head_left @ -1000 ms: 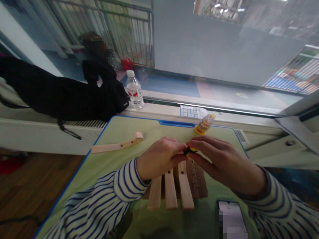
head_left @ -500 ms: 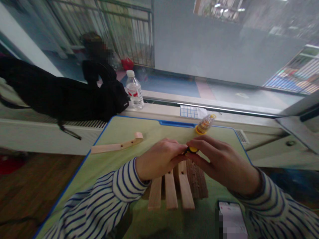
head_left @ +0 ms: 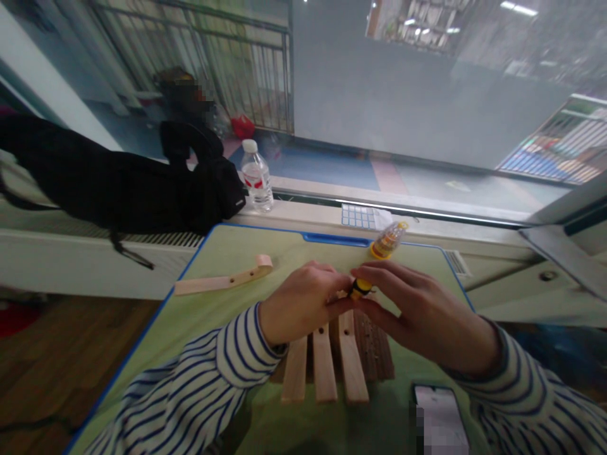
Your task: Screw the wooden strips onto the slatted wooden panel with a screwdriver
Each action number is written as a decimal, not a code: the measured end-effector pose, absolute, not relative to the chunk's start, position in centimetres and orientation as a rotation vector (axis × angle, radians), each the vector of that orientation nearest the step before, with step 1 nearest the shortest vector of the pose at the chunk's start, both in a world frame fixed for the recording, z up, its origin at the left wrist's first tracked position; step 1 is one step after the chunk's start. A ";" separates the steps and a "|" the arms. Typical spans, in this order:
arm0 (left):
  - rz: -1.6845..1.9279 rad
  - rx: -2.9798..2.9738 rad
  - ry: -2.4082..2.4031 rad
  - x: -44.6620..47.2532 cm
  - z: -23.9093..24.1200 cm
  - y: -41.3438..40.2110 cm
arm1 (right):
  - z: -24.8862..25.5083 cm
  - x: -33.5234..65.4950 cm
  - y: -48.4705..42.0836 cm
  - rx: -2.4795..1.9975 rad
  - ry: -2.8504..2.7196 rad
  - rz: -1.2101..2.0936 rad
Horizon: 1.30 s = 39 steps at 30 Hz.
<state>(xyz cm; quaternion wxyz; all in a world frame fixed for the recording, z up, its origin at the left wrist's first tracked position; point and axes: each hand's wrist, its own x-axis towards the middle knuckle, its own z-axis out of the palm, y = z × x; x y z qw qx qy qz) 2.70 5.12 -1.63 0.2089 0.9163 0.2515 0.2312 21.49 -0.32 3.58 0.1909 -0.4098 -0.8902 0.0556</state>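
My left hand [head_left: 303, 302] and my right hand [head_left: 422, 313] meet over the far end of a set of pale wooden slats [head_left: 327, 363] lying on the green mat [head_left: 222, 316]. Both pinch a small yellow and black screwdriver [head_left: 361, 288] between their fingertips, just above the slats. A darker brown wooden board [head_left: 374, 351] lies beside the slats on the right. A curved wooden piece with holes [head_left: 222, 278] rests apart on the mat to the left.
A small yellow-capped container of bits [head_left: 387, 240] lies at the mat's far edge. A phone [head_left: 439, 417] sits near my right sleeve. On the sill stand a water bottle [head_left: 256, 177], a black bag [head_left: 118, 183] and a gridded card [head_left: 363, 216].
My hands stay together on the screwdriver; the right fingers have shifted slightly and more of the yellow handle shows. The view has tilted a little.
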 end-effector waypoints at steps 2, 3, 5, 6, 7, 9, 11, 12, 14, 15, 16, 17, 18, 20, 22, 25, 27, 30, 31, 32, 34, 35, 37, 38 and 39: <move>0.627 2.561 0.698 2.7 -1.6 5.1 | 3.6 21.6 -0.4 -1.124 -2.520 0.143; 0.621 2.566 0.695 2.7 -1.6 5.1 | 3.6 21.7 -0.4 -1.118 -2.525 0.138; 0.620 2.576 0.689 2.7 -1.6 5.1 | 3.4 21.9 -0.4 -1.114 -2.531 0.127; 0.623 2.581 0.686 2.7 -1.5 5.1 | 3.4 21.9 -0.4 -1.117 -2.529 0.120; 0.626 2.582 0.685 2.7 -1.5 5.1 | 3.3 21.9 -0.4 -1.122 -2.526 0.112; 0.628 2.579 0.677 2.8 -1.5 5.1 | 3.1 22.0 -0.3 -1.136 -2.517 0.095; 0.629 2.575 0.666 2.8 -1.4 5.1 | 3.0 21.9 -0.3 -1.141 -2.508 0.084; 0.627 2.575 0.658 2.8 -1.4 5.1 | 3.0 21.9 -0.3 -1.141 -2.505 0.083; 0.614 2.576 0.641 2.8 -1.4 5.1 | 2.9 21.9 -0.2 -1.148 -2.495 0.089; 0.606 2.575 0.634 2.8 -1.4 5.1 | 2.9 21.9 -0.2 -1.154 -2.491 0.093; 0.601 2.573 0.627 2.8 -1.4 5.1 | 2.9 21.9 -0.2 -1.164 -2.487 0.096; 0.599 2.571 0.621 2.8 -1.4 5.1 | 2.8 21.8 -0.2 -1.172 -2.482 0.098; 0.598 2.568 0.615 2.8 -1.4 5.1 | 2.8 21.8 -0.3 -1.179 -2.478 0.098; 0.595 2.561 0.603 2.8 -1.4 5.1 | 2.7 21.8 -0.3 -1.187 -2.469 0.101; 0.594 2.553 0.595 2.8 -1.4 5.1 | 2.6 21.8 -0.3 -1.194 -2.459 0.103; 0.588 2.546 0.595 2.8 -1.4 5.1 | 2.5 21.7 -0.3 -1.206 -2.454 0.107; 0.584 2.544 0.601 2.8 -1.3 5.0 | 2.5 21.7 -0.3 -1.209 -2.453 0.104; 0.608 2.536 0.638 2.8 -1.2 5.0 | 2.5 21.7 -0.3 -1.211 -2.453 0.110; 0.617 2.531 0.658 2.8 -1.2 5.0 | 2.5 21.7 -0.3 -1.212 -2.454 0.116; 0.624 2.527 0.678 2.8 -1.2 5.0 | 2.5 21.7 -0.3 -1.217 -2.457 0.127; 0.627 2.519 0.709 2.8 -1.3 5.0 | 2.7 21.6 -0.3 -1.230 -2.466 0.150; 0.628 2.517 0.716 2.8 -1.4 5.0 | 2.7 21.6 -0.4 -1.234 -2.470 0.156; 0.642 2.518 0.715 2.8 -1.5 5.0 | 3.0 21.4 -0.4 -1.221 -2.475 0.151; 0.652 2.522 0.709 2.8 -1.6 5.0 | 3.1 21.4 -0.4 -1.205 -2.476 0.141; 0.663 2.525 0.708 2.8 -1.7 5.0 | 3.2 21.3 -0.4 -1.184 -2.477 0.131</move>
